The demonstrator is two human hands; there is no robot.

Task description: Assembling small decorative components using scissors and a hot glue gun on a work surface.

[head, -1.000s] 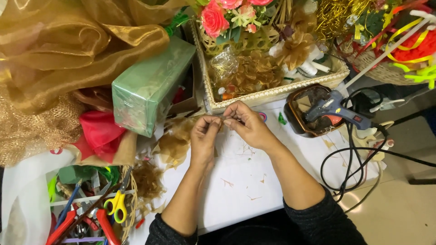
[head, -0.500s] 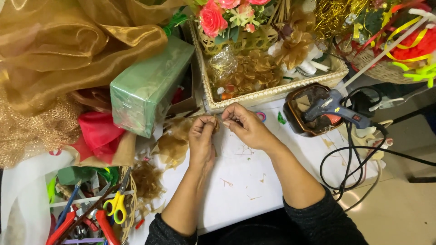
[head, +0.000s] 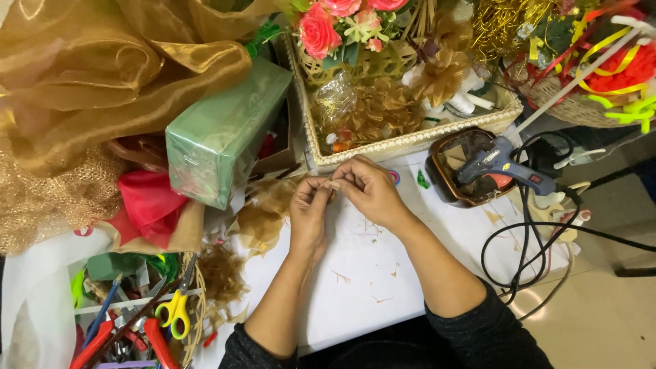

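Pinching a tiny brown scrap [head: 333,184] between both hands over the white table [head: 383,273].
Left hand [head: 309,208] and right hand [head: 369,188] close fingertips on it; its axis is unclear. A woven tray [head: 410,140] sits just beyond, a glue gun [head: 502,167] to the right.

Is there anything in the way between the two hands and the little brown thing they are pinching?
No. The left hand and right hand already pinch the small brown piece between their fingertips, above the white table. Nothing sits between them.
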